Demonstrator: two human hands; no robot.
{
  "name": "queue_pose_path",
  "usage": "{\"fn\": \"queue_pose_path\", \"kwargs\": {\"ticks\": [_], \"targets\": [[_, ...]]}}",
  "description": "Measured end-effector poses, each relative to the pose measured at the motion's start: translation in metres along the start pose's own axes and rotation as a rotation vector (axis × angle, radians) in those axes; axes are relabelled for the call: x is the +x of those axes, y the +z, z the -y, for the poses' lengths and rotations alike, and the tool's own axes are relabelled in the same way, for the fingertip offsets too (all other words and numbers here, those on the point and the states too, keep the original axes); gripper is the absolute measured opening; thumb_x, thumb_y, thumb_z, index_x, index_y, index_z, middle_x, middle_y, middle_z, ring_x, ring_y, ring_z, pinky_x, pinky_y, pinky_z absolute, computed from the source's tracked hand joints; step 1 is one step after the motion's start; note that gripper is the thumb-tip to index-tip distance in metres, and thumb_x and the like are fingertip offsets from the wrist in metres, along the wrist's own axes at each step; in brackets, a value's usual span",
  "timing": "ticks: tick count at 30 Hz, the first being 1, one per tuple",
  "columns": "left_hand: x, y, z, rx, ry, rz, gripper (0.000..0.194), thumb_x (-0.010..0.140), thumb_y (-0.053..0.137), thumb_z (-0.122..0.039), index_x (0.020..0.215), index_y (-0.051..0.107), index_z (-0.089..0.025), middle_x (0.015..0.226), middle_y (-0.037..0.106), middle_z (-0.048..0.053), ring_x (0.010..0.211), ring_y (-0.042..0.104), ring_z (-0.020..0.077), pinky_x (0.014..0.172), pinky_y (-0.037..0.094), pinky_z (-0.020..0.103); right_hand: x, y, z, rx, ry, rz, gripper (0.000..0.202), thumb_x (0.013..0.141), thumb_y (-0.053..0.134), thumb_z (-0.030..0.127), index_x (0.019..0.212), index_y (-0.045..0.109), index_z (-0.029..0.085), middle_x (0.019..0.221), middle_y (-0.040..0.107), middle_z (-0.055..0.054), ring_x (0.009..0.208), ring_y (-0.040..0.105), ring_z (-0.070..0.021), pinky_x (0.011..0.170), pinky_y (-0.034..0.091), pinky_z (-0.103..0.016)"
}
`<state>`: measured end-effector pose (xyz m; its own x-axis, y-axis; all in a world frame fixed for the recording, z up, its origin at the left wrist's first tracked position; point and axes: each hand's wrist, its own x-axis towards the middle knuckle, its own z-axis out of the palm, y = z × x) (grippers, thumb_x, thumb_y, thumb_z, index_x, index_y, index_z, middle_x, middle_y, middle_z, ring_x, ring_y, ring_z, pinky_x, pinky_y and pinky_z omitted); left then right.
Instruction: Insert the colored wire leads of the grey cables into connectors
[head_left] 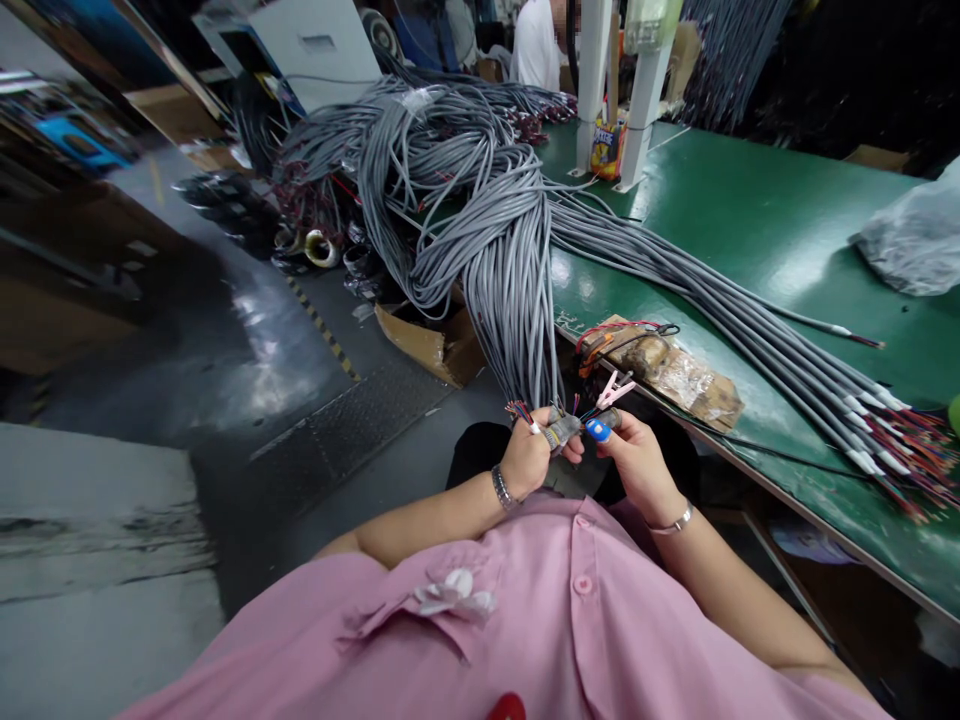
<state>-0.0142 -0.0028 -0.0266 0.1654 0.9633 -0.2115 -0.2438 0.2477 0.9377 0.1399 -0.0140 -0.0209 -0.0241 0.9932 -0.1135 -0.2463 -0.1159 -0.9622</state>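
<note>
In front of my body my left hand (529,458) is closed round the end of a grey cable, its thin coloured wires (517,410) fanning out by the fingers. A grey wrap (561,432) covers some of its fingertips. My right hand (637,462) pinches close beside it, at fine dark wires between the two hands. A blue cover (598,430) sits on its thumb, and a brownish wrap on a finger. Just above stands a pink clothes peg (615,391). The thick bundle of grey cables (514,290) hangs off the table edge down to my hands.
On the green table (750,190) lies a second row of grey cables (712,290) with stripped coloured ends. A taped wooden block (690,385) with red and black leads sits at the near edge. A cardboard box (427,340) stands below; a plastic bag (919,240) lies right.
</note>
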Motion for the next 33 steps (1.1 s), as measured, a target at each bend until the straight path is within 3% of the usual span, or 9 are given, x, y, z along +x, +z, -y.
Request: {"fn": "queue_pose_path", "kwargs": {"ticks": [7,12,21,25,29,33], "targets": [[-0.002,-0.002,0.002,0.071,0.017,0.06,0.035,0.074,0.069,-0.047,0.071,0.062,-0.013,0.061,0.068,0.006,0.048,0.062,0.0145,0.049,0.05,0.025,0.005,0.005,0.004,-0.009,0.004,0.078,0.029,0.075,0.074,0.044,0.089,0.066,0.02,0.075,0.064,-0.001,0.064,0.052,-0.0129,0.059,0.041,-0.026],[-0.004,-0.003,0.001,0.194,0.039,0.1,0.031,0.078,0.066,-0.043,0.07,0.063,-0.013,0.062,0.068,0.006,0.051,0.063,0.0144,0.052,0.051,0.025,0.01,0.007,0.0,-0.085,-0.01,0.047,0.029,0.073,0.075,0.044,0.075,0.061,0.018,0.06,0.055,0.004,0.055,0.045,-0.0107,0.056,0.037,-0.026],[-0.005,-0.001,-0.001,0.22,0.031,0.074,0.033,0.079,0.066,-0.044,0.069,0.06,-0.013,0.061,0.067,0.005,0.051,0.063,0.0149,0.052,0.051,0.025,0.007,0.007,-0.003,-0.114,-0.037,-0.041,0.024,0.071,0.076,0.04,0.073,0.064,0.019,0.064,0.058,0.002,0.058,0.047,-0.0125,0.057,0.039,-0.027],[-0.003,-0.002,0.003,0.121,0.057,0.062,0.036,0.079,0.066,-0.048,0.07,0.063,-0.013,0.062,0.068,0.006,0.05,0.063,0.0148,0.051,0.05,0.026,0.005,0.008,-0.005,0.008,0.002,-0.032,0.02,0.072,0.077,0.036,0.073,0.064,0.019,0.065,0.059,0.002,0.057,0.047,-0.0112,0.056,0.039,-0.026],[-0.001,-0.003,0.008,-0.002,0.056,0.074,0.035,0.076,0.068,-0.047,0.074,0.063,-0.013,0.064,0.069,0.006,0.05,0.063,0.0152,0.05,0.05,0.026,0.005,0.012,-0.007,0.234,0.109,0.026,0.026,0.075,0.075,0.035,0.066,0.056,0.02,0.056,0.05,0.005,0.052,0.044,-0.0099,0.053,0.037,-0.026],[0.001,-0.005,0.008,-0.026,0.063,0.053,0.03,0.079,0.068,-0.041,0.074,0.063,-0.012,0.063,0.069,0.005,0.049,0.062,0.0147,0.049,0.048,0.025,0.006,0.008,-0.01,0.279,0.116,-0.038,0.023,0.075,0.076,0.033,0.07,0.058,0.019,0.059,0.049,0.005,0.053,0.043,-0.0085,0.054,0.038,-0.024]]}}
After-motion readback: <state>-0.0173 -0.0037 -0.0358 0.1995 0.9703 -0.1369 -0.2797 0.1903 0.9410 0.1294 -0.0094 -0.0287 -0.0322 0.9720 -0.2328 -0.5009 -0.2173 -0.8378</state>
